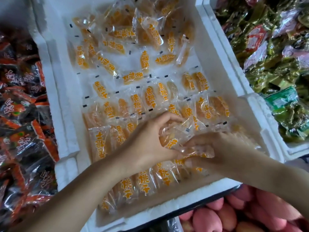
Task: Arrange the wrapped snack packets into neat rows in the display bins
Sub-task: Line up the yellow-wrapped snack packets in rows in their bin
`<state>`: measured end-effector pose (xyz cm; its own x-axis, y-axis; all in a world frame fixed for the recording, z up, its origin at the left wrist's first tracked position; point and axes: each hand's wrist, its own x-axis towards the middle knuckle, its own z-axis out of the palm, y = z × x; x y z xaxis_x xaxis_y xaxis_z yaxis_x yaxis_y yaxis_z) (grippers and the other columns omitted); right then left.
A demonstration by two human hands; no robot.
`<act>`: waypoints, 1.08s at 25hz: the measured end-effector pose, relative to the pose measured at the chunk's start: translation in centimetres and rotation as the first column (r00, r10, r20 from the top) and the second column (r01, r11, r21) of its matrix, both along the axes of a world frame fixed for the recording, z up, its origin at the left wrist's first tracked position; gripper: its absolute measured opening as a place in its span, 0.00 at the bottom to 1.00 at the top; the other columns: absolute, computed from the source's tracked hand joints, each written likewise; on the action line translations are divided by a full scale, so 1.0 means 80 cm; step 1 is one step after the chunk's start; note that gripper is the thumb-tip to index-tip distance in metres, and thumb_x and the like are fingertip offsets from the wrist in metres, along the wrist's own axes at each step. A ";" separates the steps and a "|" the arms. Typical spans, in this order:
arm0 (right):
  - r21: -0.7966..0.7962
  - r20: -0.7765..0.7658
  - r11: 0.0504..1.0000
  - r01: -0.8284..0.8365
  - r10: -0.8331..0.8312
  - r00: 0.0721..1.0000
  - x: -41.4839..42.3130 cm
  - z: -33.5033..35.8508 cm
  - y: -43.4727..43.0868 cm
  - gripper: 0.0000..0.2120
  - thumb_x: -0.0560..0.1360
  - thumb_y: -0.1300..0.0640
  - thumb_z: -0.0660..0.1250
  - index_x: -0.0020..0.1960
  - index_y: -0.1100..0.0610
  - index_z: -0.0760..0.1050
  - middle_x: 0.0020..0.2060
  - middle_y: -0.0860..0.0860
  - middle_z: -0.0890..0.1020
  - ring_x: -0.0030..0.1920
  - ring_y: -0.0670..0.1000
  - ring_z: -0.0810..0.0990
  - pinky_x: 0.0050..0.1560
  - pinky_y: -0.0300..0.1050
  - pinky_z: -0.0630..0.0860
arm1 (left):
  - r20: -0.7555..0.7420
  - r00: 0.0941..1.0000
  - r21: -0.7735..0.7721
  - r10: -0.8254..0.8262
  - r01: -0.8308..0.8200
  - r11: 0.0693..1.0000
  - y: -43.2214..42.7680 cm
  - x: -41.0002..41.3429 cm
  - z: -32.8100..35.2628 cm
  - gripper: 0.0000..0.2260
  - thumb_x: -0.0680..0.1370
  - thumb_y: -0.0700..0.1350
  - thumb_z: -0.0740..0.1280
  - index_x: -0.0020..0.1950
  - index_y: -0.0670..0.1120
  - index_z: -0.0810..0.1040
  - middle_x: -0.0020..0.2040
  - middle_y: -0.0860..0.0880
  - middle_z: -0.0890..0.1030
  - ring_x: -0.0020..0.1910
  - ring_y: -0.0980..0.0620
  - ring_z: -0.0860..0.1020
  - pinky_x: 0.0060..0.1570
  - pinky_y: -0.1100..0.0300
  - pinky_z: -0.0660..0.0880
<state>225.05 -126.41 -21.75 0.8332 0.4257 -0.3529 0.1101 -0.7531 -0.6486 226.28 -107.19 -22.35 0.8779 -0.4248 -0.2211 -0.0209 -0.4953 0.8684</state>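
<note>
Head camera view, looking down on a white foam bin [58, 97] that fills the middle of the shot. Left of the bin lies a heap of dark red-and-black wrapped packets [21, 101]. Inside the bin are clear packets of yellow dried fruit with orange lettering. At its far end they form a loose jumble [133, 36] pointing every way. From its middle to its near wall they stand in tidy rows [142, 180], overlapping, each with its long axis running from near wall to far end. Our left hand [147, 143] reaches in over the bin's near-left corner, fingers above and thumb below curled round a held packet [170, 139] that slants across the rows beneath it. Touching that hand on its right, our right hand [215, 151] comes in over the near-right corner, thumb and fingers pinching a second packet [197, 152], which is crumpled. We cannot tell whether the two grips share any wrapper. We judge the next move needs the held packet turned until its length matches its neighbours, then laid into the row directly under the hands; both hands are equally near it. Right of the bin sit green-wrapped packets [275, 67], and past its near-right corner, pink rounded items [250, 211].
</note>
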 end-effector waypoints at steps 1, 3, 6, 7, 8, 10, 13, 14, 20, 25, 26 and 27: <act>0.023 0.032 1.000 0.016 -0.017 0.999 -0.004 -0.002 0.001 0.05 0.64 0.38 0.70 0.39 0.33 0.75 0.40 0.29 0.77 0.43 0.34 0.74 0.42 0.27 0.68 | 0.001 0.999 -0.015 0.034 -0.034 0.999 -0.004 -0.001 0.001 0.25 0.66 0.47 0.78 0.54 0.65 0.69 0.44 0.68 0.74 0.41 0.76 0.72 0.39 0.80 0.64; 0.112 0.110 0.987 0.116 -0.128 0.986 -0.011 -0.011 -0.003 0.06 0.66 0.43 0.72 0.43 0.37 0.79 0.38 0.37 0.80 0.43 0.38 0.75 0.42 0.27 0.68 | -0.011 0.979 -0.109 0.205 -0.205 0.973 -0.005 0.000 0.003 0.22 0.67 0.49 0.75 0.54 0.61 0.69 0.43 0.67 0.74 0.38 0.76 0.73 0.36 0.80 0.66; 0.183 0.104 0.918 0.351 -0.373 0.922 -0.018 -0.024 -0.006 0.03 0.69 0.52 0.72 0.42 0.44 0.79 0.34 0.42 0.79 0.36 0.43 0.77 0.38 0.30 0.70 | -0.088 0.906 -0.193 0.414 -0.423 0.885 0.004 0.001 -0.011 0.22 0.63 0.58 0.72 0.54 0.60 0.70 0.53 0.49 0.81 0.51 0.59 0.81 0.47 0.74 0.71; 0.189 0.068 0.898 0.396 -0.415 0.907 -0.020 -0.029 -0.003 0.04 0.70 0.54 0.71 0.42 0.47 0.77 0.31 0.43 0.78 0.34 0.44 0.77 0.37 0.33 0.71 | -0.097 0.903 -0.183 0.419 -0.430 0.884 0.007 -0.001 -0.015 0.23 0.63 0.61 0.72 0.56 0.61 0.70 0.54 0.45 0.81 0.54 0.52 0.81 0.54 0.68 0.73; 0.187 0.037 0.889 0.418 -0.432 0.901 -0.023 -0.034 0.001 0.05 0.71 0.55 0.70 0.44 0.48 0.76 0.31 0.44 0.78 0.34 0.44 0.77 0.38 0.37 0.73 | -0.105 0.905 -0.183 0.413 -0.426 0.886 0.009 -0.003 -0.017 0.23 0.64 0.63 0.72 0.56 0.62 0.70 0.53 0.43 0.82 0.55 0.47 0.80 0.59 0.62 0.72; 0.149 0.057 0.905 0.398 -0.409 0.911 -0.030 -0.044 0.013 0.06 0.72 0.57 0.70 0.46 0.49 0.74 0.32 0.42 0.79 0.37 0.44 0.78 0.40 0.38 0.73 | -0.125 0.902 -0.194 0.414 -0.432 0.881 0.005 -0.006 -0.019 0.22 0.64 0.63 0.72 0.54 0.63 0.70 0.48 0.41 0.83 0.54 0.44 0.80 0.59 0.53 0.73; 0.127 0.118 0.930 0.345 -0.360 0.926 -0.048 -0.055 0.029 0.03 0.73 0.58 0.69 0.47 0.53 0.76 0.35 0.45 0.82 0.38 0.47 0.80 0.41 0.42 0.73 | -0.155 0.876 -0.236 0.457 -0.482 0.844 -0.005 -0.006 -0.024 0.22 0.63 0.60 0.73 0.54 0.59 0.71 0.45 0.41 0.84 0.47 0.46 0.83 0.49 0.59 0.74; 0.111 0.130 0.936 0.335 -0.348 0.929 -0.053 -0.055 0.033 0.04 0.74 0.56 0.68 0.48 0.53 0.76 0.36 0.47 0.83 0.39 0.49 0.81 0.42 0.45 0.74 | -0.162 0.870 -0.244 0.466 -0.493 0.835 -0.009 -0.005 -0.026 0.23 0.65 0.60 0.75 0.55 0.58 0.72 0.46 0.42 0.84 0.46 0.47 0.83 0.50 0.59 0.74; -0.225 0.253 0.937 0.265 -0.207 0.945 -0.059 -0.045 0.035 0.11 0.78 0.41 0.57 0.56 0.44 0.64 0.43 0.43 0.83 0.44 0.47 0.82 0.37 0.43 0.75 | -0.188 0.884 -0.302 0.428 -0.467 0.831 -0.021 -0.011 -0.020 0.09 0.76 0.46 0.66 0.54 0.54 0.71 0.28 0.60 0.80 0.31 0.65 0.78 0.40 0.76 0.71; -0.192 0.451 0.954 0.230 -0.122 0.884 -0.053 -0.051 0.027 0.08 0.69 0.46 0.67 0.38 0.49 0.73 0.27 0.43 0.76 0.29 0.46 0.79 0.22 0.38 0.65 | -0.214 0.861 -0.296 0.462 -0.508 0.809 -0.025 -0.018 -0.020 0.05 0.77 0.48 0.64 0.48 0.57 0.70 0.32 0.66 0.81 0.35 0.70 0.78 0.40 0.77 0.69; -0.069 0.434 0.968 0.243 -0.190 0.881 -0.049 -0.051 0.026 0.05 0.71 0.47 0.66 0.41 0.48 0.73 0.30 0.42 0.76 0.31 0.45 0.78 0.24 0.40 0.69 | -0.222 0.855 -0.283 0.470 -0.517 0.808 -0.028 -0.020 -0.021 0.04 0.76 0.50 0.64 0.49 0.57 0.70 0.33 0.62 0.81 0.36 0.71 0.78 0.40 0.76 0.69; 0.114 0.371 0.955 0.275 -0.298 0.880 -0.042 -0.048 0.027 0.03 0.74 0.50 0.65 0.46 0.48 0.73 0.32 0.42 0.76 0.32 0.43 0.78 0.28 0.41 0.72 | -0.219 0.852 -0.271 0.476 -0.522 0.809 -0.029 -0.022 -0.022 0.05 0.74 0.53 0.64 0.49 0.57 0.71 0.34 0.59 0.81 0.35 0.72 0.76 0.40 0.77 0.69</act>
